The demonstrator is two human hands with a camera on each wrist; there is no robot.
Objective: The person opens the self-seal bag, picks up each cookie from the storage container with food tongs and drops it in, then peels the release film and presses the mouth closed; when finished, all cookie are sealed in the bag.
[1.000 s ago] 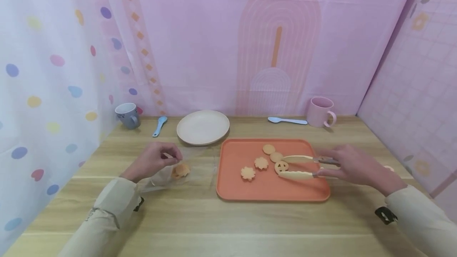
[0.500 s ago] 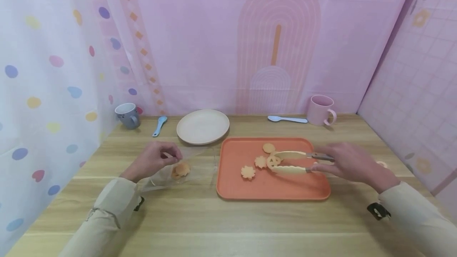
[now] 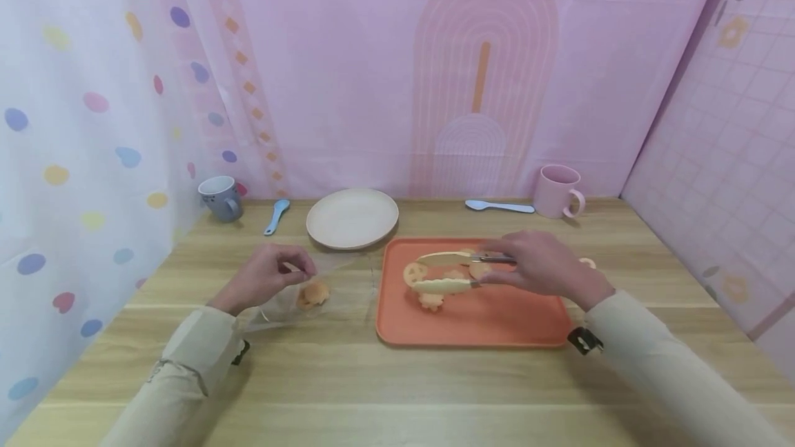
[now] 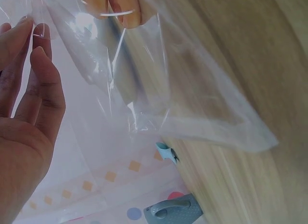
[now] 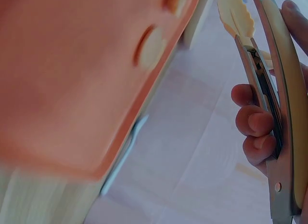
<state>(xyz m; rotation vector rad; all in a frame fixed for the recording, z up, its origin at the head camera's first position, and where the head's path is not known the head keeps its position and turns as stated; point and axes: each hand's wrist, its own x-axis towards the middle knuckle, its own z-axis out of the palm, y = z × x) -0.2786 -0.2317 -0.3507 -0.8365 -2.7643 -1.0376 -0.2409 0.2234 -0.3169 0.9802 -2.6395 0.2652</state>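
My left hand [image 3: 267, 278] pinches the edge of a clear plastic bag [image 4: 144, 84]; several cookies [image 3: 315, 292] lie inside it. Above the orange tray [image 3: 472, 333], my right hand [image 3: 546, 264] grips cream-tipped metal tongs [image 5: 284, 113]. Their tips are closed around a round cookie with cut-out holes [image 3: 415, 273], lifted over the tray's left part. Beneath the tongs a flower-shaped cookie [image 3: 431, 301] rests on the tray, partly covered. Another round cookie [image 5: 149, 46] lies on the tray in the right wrist view; the tongs and hand hide some others in the head view.
At the back stand a beige plate [image 3: 352, 219], a blue spoon [image 3: 276, 216], a light-blue spoon [image 3: 499, 207], a grey mug [image 3: 221, 199] on the left and a pink mug [image 3: 557, 192] on the right. Patterned curtains [image 3: 335, 74] enclose the wooden table [image 3: 373, 399].
My right hand has moved left, carrying the holed cookie in the tongs from the middle of the tray toward the bag. The left hand has stayed in place, holding the bag.
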